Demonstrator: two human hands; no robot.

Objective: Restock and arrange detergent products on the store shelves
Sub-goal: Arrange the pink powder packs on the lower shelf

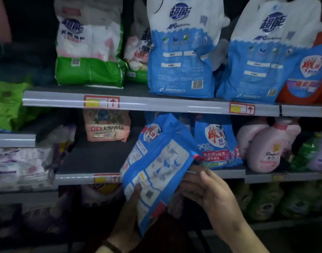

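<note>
Detergent pouch (160, 161); glossy, crinkled; left hand (126, 214) grips; right hand (213, 196) touches

1. Place: a shop, laundry-goods aisle.
2. Grey tiered metal shelves (156, 105), their front rails bearing red-and-yellow paper price tags (101, 101).
3. Stock in rows: blue-and-white plastic detergent bags (182, 52), green-and-white plastic bags (89, 52), pink plastic softener bottles (266, 150).

Grips the blue bag (156, 161) low down with the left hand (131, 210), thumb on its front, and brings the right hand (213, 196) alongside, fingers (188, 181) loosely bent against its right edge.
</note>
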